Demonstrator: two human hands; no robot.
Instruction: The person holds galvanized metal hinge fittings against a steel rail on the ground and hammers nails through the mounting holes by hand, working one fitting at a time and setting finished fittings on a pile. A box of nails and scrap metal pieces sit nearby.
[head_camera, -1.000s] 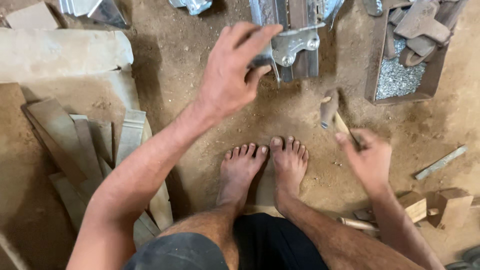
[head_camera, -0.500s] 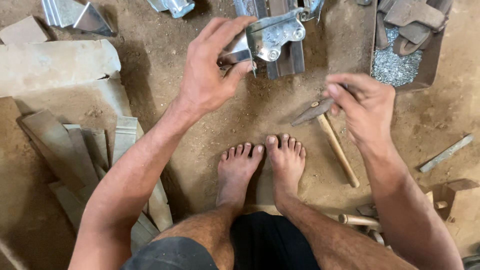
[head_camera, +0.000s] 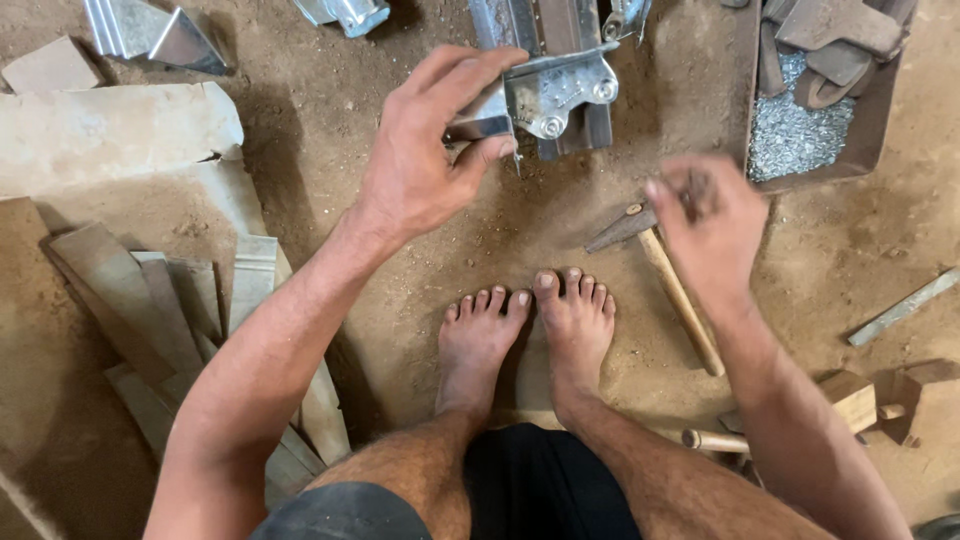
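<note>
Bracket (head_camera: 545, 95) pinched in left hand (head_camera: 425, 165) grip

Bare arms, bare feet (head_camera: 525, 330), dark shorts (head_camera: 540, 490)

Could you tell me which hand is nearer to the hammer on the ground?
Right. The right hand hovers just above the hammer; the left hand is off to its left, gripping a metal bracket.

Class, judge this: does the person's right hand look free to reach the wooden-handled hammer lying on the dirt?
Probably yes. The right hand hovers just above the hammer, whose handle lies bare on the dirt beside the right foot. Nothing covers it, though the blurred fingers may pinch something small.
</note>
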